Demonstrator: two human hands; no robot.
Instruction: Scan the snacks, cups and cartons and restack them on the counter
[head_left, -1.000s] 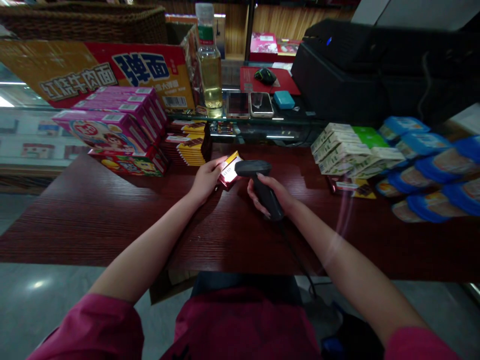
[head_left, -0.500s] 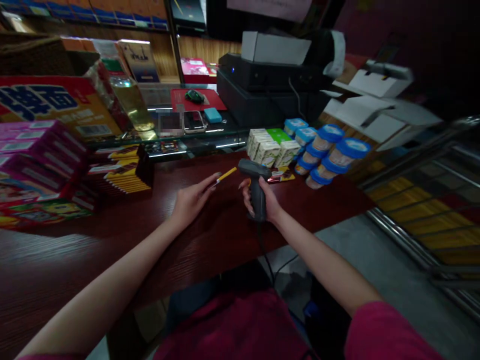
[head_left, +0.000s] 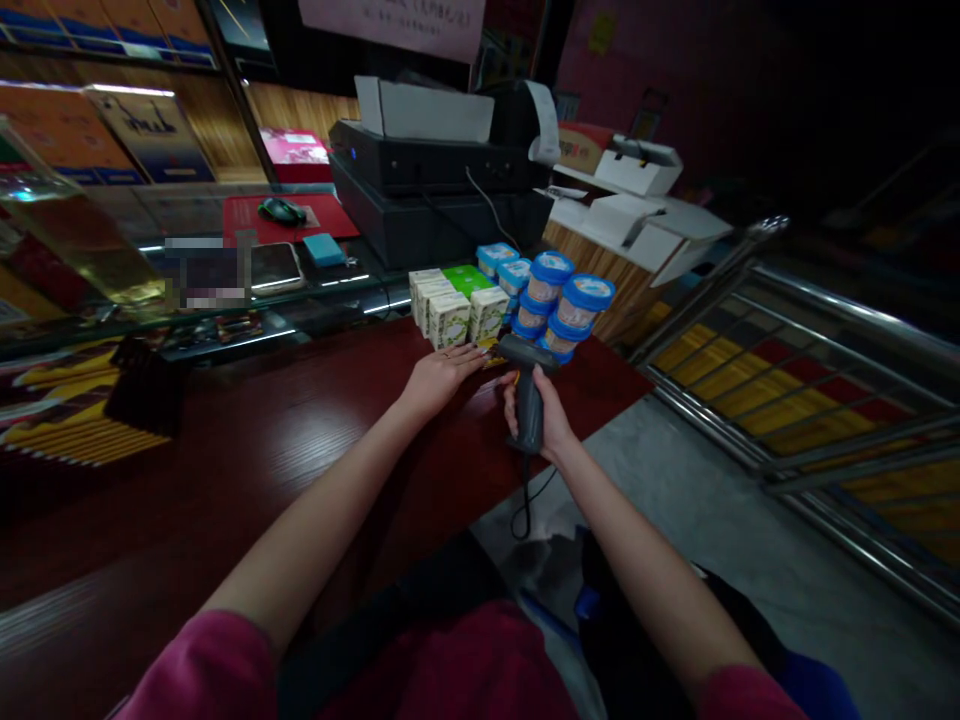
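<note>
My right hand [head_left: 551, 415] is wrapped round the grip of a dark handheld barcode scanner [head_left: 530, 400], whose cord hangs below the counter edge. My left hand [head_left: 442, 380] lies palm down with its fingers stretched out, and the fingertips touch a yellow-and-brown snack packet [head_left: 491, 352] on the counter. The scanner's head is just right of that packet and partly covers it. Behind my left fingers stand several small white-and-green drink cartons [head_left: 450, 318]. Blue-lidded tubs [head_left: 550, 268] are stacked to their right, beyond the scanner.
Yellow-and-brown packets [head_left: 82, 405] are lined up at the left of the dark red counter [head_left: 300, 480]. A phone [head_left: 276, 268], a small blue box [head_left: 324, 250] and a mouse [head_left: 282, 211] lie on the glass top behind. Metal railings [head_left: 840, 370] stand at the right.
My left hand has moved right, bringing the yellow packet from above the counter down beside the cartons, and its fingers have flattened. The right hand still holds the scanner. The view has turned right.
</note>
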